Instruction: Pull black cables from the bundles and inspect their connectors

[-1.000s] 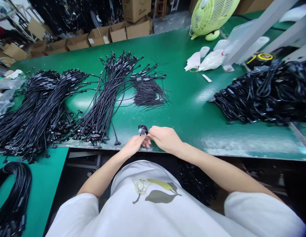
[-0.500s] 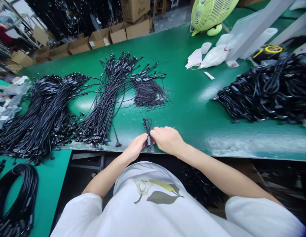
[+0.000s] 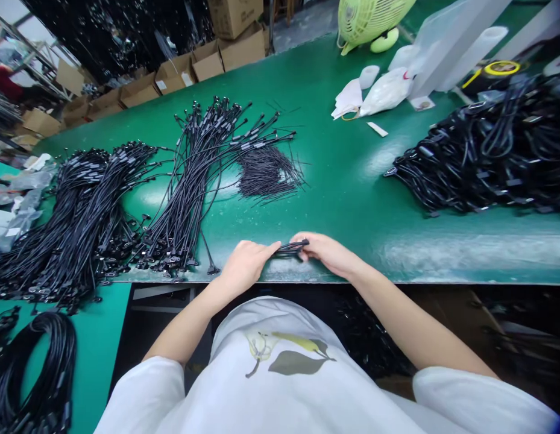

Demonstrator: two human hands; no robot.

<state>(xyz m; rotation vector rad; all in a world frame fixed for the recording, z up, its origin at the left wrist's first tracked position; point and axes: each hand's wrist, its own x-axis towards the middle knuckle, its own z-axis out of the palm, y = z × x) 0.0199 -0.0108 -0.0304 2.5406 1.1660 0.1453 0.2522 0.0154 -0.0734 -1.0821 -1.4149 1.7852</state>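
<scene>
Fingers (image 3: 271, 248) of both hands: closed on one folded black cable (image 3: 289, 248), which is held crosswise between left hand (image 3: 244, 264) and right hand (image 3: 329, 252), at the near edge of the green table (image 3: 343, 205). Beyond, leftward — long cables (image 3: 184, 187), laid in bundles; beside them, thin black ties (image 3: 265, 173), heaped. Rightward — looped cables (image 3: 487, 169), piled. Farther: tape measure (image 3: 493, 75), green fan (image 3: 372, 23); cardboard boxes (image 3: 175, 71), lined up past the far edge.

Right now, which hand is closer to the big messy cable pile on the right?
The right hand. It's left of the messy cable pile, across some green table; the left hand is farther left, at the other end of the looped cable they hold.
</scene>
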